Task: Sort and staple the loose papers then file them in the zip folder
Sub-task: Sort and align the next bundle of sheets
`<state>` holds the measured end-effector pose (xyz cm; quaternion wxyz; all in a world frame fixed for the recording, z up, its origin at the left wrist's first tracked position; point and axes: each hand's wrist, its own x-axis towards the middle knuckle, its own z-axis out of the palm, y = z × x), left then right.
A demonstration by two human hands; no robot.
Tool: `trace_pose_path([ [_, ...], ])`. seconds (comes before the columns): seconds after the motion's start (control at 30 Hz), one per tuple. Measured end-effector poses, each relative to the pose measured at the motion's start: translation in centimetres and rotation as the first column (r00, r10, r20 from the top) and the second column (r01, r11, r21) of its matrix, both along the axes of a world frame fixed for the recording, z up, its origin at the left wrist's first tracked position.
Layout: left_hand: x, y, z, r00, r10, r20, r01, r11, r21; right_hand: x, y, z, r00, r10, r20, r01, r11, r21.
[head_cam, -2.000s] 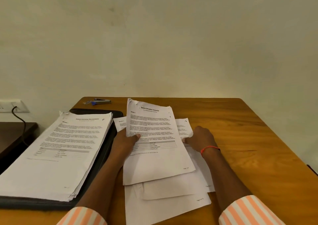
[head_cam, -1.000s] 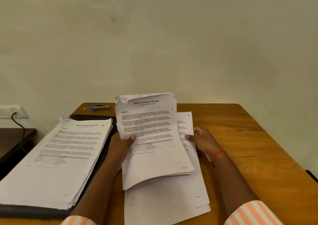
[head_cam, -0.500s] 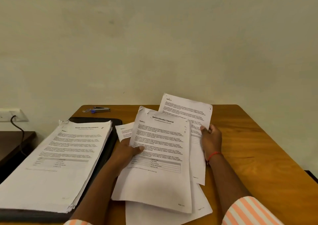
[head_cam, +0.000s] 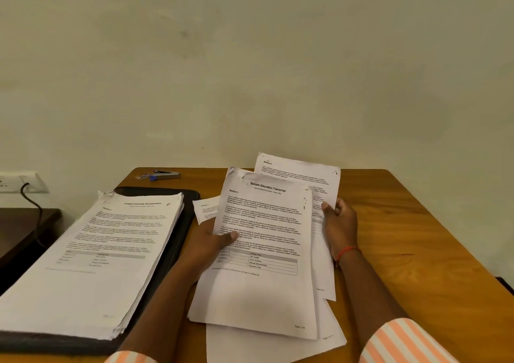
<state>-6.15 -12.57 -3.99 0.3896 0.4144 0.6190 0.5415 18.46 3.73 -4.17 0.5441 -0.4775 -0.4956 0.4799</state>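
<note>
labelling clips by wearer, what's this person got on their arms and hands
Both forearms are bare, with sleeves pushed up near the elbows: shirt cuffs in orange-and-white stripes, seen at the bottom edge on both sides. The right hand has a thin red thread band around the wrist. The left hand wears nothing visible: no gloves, watch or rings show on either hand.

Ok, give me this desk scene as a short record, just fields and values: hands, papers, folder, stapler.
left hand: grips the Sample Education Transcript sheets, thumb on top
right hand: holds a separate page behind them
loose sheets: flat on the wooden desk under the held pages
big stack: lies on the open black zip folder
stapler: far desk edge, untouched
</note>
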Motion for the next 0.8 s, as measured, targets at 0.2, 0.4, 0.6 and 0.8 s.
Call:
trace_pose_path([
  [0.2,0.7,-0.2,0.2,1.0,0.015,-0.013,-0.015,0.998,0.063,-1.0,-1.8,1.0,0.99,0.138,0.039,-0.14,0.988,0.067],
  [0.4,1.9,-0.5,1.3,0.985,0.14,-0.096,-0.118,0.972,0.204,-1.4,-2.7,1.1,0.964,0.261,-0.043,-0.257,0.963,0.085],
  [0.6,2.4,-0.5,1.1,0.97,0.233,-0.071,-0.217,0.958,0.189,-1.5,-3.8,1.8,0.936,0.335,-0.112,-0.334,0.942,0.027],
  [0.8,2.3,-0.1,0.8,0.954,0.289,-0.083,-0.272,0.947,0.174,-1.0,-3.6,1.9,0.872,0.471,-0.137,-0.476,0.88,-0.006],
])
